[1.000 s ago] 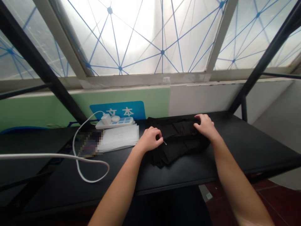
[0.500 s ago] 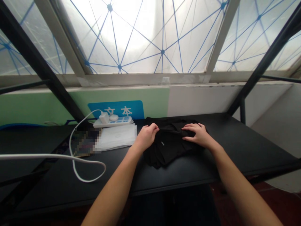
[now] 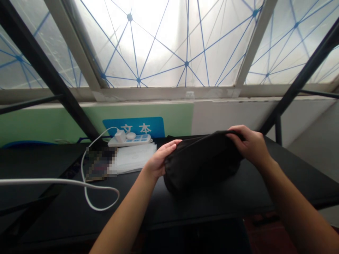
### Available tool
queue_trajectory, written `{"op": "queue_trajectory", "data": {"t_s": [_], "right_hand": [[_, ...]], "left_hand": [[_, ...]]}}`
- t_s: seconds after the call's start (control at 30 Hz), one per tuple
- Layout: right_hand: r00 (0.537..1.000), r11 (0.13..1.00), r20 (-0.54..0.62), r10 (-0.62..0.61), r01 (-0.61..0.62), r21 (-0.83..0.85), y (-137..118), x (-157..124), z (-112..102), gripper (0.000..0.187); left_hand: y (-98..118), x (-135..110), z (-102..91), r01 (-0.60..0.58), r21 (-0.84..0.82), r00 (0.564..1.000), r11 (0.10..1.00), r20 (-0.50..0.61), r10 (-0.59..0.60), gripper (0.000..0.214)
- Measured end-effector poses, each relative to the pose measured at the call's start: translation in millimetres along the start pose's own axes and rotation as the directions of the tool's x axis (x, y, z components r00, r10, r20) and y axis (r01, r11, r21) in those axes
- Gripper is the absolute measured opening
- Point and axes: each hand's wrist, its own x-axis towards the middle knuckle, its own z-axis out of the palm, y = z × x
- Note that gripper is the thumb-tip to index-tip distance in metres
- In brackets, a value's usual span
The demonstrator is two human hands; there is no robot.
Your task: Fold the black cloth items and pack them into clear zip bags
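Note:
Between my hands a black cloth item, perhaps a folded garment [image 3: 203, 160], is partly raised off the black tabletop [image 3: 212, 208]. My right hand [image 3: 250, 144] pinches its upper right edge, thumb toward me and fingers behind. At the left end, my left hand [image 3: 162, 158] grips the fabric, its fingers lying over the upper corner. The lower edge of the cloth hangs close to the table. Its exact kind cannot be made out, as the dark folds blend together.
Left of the cloth lie a stack of white sheets or sleeves [image 3: 135, 157] and a white power strip [image 3: 143, 138] with a plugged-in charger [image 3: 120, 136]. A white cable [image 3: 97, 209] loops across the table. Black metal posts [image 3: 66, 106] flank the table before a window.
My right hand has lifted the cloth's right side up and outward. My left hand has shifted to its left end. The small pale label is out of sight, and the view has tilted slightly.

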Motion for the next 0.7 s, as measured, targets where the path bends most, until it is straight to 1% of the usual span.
{"op": "queue_trajectory", "data": {"t_s": [0.07,0.13,0.17,0.2,0.23,0.27,0.3,0.37,0.43,0.5,0.57,0.67,0.7], "right_hand": [[0.996,1.0,0.09,-0.01,0.009,0.012,-1,25,-6,0.034],[0.98,0.998,0.198,0.001,-0.013,0.056,8,50,-2,0.04],[0.965,0.996,0.261,0.01,-0.034,0.084,15,61,4,0.043],[0.944,0.993,0.331,0.018,-0.056,0.106,23,71,13,0.044],[0.912,0.991,0.408,0.025,-0.078,0.113,33,78,25,0.045],[0.878,0.992,0.477,0.037,-0.089,0.087,42,82,39,0.043],[0.854,0.996,0.517,0.062,-0.088,0.026,51,84,53,0.04],[0.844,0.996,0.53,0.085,-0.081,-0.03,65,78,81,0.029],[0.863,0.994,0.495,0.103,-0.065,-0.093,73,64,101,0.021],[0.894,0.987,0.433,0.112,-0.05,-0.153,74,47,110,0.02],[0.917,0.982,0.385,0.105,-0.035,-0.183,69,31,110,0.022],[0.917,0.985,0.398,0.031,0.039,-0.166,59,10,103,0.024],[0.912,0.984,0.41,0.0,0.073,-0.161,56,4,101,0.025]], "left_hand": [[10,5,-6.4,-0.048,-0.036,0.998,0.998,-0.04,0.046,0.035],[20,16,-13.9,-0.085,-0.005,0.993,0.996,-0.077,0.084,0.038],[23,23,-18.5,-0.101,0.049,0.99,0.994,-0.093,0.105,0.04],[25,31,-24.1,-0.109,0.159,0.985,0.981,-0.113,0.127,0.041],[24,40,-30.7,-0.105,0.298,0.979,0.949,-0.138,0.152,0.042],[22,49,-38.0,-0.085,0.452,0.969,0.888,-0.169,0.178,0.042],[17,56,-45.8,-0.03,0.636,0.953,0.771,-0.214,0.213,0.04],[5,68,-60.2,0.039,0.748,0.926,0.662,-0.276,0.258,0.033],[-9,73,-67.7,0.065,0.82,0.897,0.568,-0.298,0.326,0.026],[-20,74,-63.7,0.062,0.881,0.883,0.469,-0.267,0.386,0.023],[-30,72,-48.0,0.028,0.925,0.898,0.378,-0.189,0.398,0.023],[-45,66,-13.4,-0.061,0.958,0.946,0.279,-0.034,0.324,0.025],[-50,63,-2.3,-0.09,0.966,0.962,0.241,0.022,0.271,0.03]]}}
